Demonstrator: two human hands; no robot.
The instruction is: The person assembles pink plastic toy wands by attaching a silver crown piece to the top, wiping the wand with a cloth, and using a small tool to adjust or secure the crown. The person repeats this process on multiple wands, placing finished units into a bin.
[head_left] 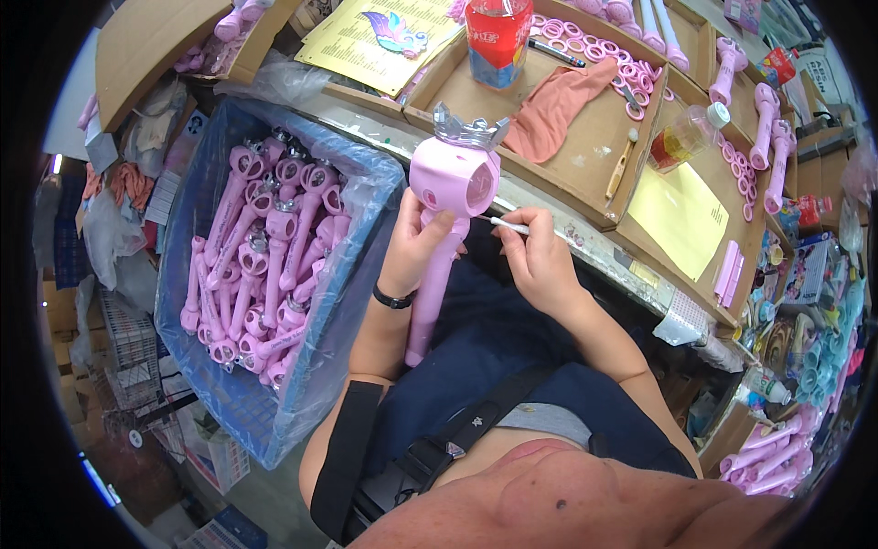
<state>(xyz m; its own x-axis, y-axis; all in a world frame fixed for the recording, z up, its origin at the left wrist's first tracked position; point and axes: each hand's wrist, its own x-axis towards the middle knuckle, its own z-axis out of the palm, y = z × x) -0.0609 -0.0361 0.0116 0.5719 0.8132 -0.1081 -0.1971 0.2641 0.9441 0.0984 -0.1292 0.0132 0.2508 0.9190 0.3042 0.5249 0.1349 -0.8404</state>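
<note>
My left hand (416,240) is wrapped round the neck of a pink toy wand (433,297). The wand stands nearly upright, its round head topped by a silver crown (465,128) and its handle reaching down over my lap. In my right hand (535,256), the fingers pinch a slim white-handled tool (508,225). Its thin tip points at the wand just under the round head; whether it touches I cannot tell. Left of me, a blue crate (187,284) lined with clear plastic holds several similar crowned wands (279,224).
Across the bench lie cardboard trays (567,188) with pink rings (585,41), a salmon cloth (567,105), a brush (622,165) and yellow paper (679,220). Two drink bottles (498,46) (686,137) stand there. More pink wand parts (773,453) are piled at lower right.
</note>
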